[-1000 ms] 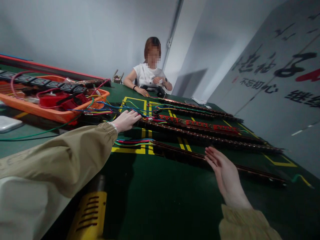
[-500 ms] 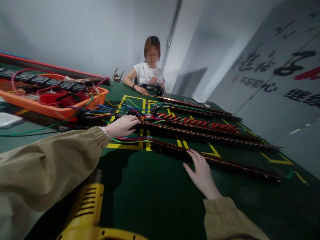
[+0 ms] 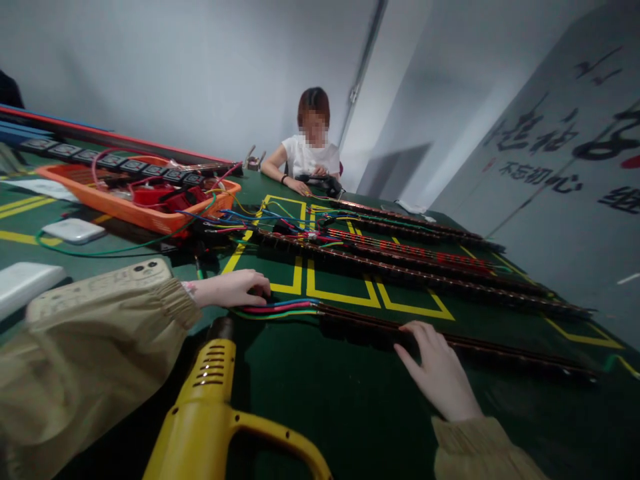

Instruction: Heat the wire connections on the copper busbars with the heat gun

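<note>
The nearest of several long dark power strips (image 3: 490, 353) lies across the green table (image 3: 350, 413), with a bundle of red, blue and green wires (image 3: 285, 308) at its left end. My right hand (image 3: 437, 373) rests on top of this strip, fingers curled over its far edge. My left hand (image 3: 235, 288) is closed over the wire bundle at the strip's left end. A yellow heat gun (image 3: 210, 407) lies just in front of me, its nozzle pointing towards my left hand.
More long strips (image 3: 400, 257) with coloured wires lie further back. An orange tray (image 3: 135, 207) of red parts and cables stands at the left. White blocks (image 3: 73, 230) and a phone (image 3: 100, 283) lie near my left sleeve. A person (image 3: 310, 150) sits at the far end.
My left hand has come back from the farther strip to the wires of the nearest one. My right hand has settled on the nearest strip, which has slid towards me. The view has shifted left.
</note>
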A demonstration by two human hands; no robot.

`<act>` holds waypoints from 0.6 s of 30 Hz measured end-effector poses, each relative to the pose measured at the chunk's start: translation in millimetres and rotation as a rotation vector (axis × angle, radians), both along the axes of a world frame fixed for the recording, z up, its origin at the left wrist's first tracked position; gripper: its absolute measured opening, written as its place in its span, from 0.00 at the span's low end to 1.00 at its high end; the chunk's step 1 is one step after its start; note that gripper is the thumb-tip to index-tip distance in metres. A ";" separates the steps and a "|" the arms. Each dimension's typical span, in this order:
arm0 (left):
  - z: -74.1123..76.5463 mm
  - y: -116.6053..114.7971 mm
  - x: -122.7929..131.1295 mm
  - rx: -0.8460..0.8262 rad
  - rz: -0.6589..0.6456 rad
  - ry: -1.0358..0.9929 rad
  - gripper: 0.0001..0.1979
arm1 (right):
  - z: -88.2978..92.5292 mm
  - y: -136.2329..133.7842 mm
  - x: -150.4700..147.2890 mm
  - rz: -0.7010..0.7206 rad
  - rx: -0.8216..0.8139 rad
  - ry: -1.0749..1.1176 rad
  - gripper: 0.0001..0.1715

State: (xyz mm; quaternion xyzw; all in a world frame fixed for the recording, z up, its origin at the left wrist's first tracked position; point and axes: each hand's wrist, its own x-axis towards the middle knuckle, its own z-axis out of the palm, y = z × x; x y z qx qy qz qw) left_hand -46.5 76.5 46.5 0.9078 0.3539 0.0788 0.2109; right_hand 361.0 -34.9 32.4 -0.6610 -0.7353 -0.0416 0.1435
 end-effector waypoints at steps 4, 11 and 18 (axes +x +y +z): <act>7.7 -25.5 -15.5 0.080 0.131 0.022 0.21 | -3.0 -16.1 24.2 0.013 -0.054 0.138 0.30; 0.5 -69.3 -133.0 0.303 0.747 0.318 0.32 | 16.8 -76.2 -8.3 0.133 -0.085 0.063 0.35; -32.6 -96.5 -190.0 0.210 0.991 0.412 0.42 | 14.9 -113.8 -151.2 0.848 -0.024 -0.102 0.38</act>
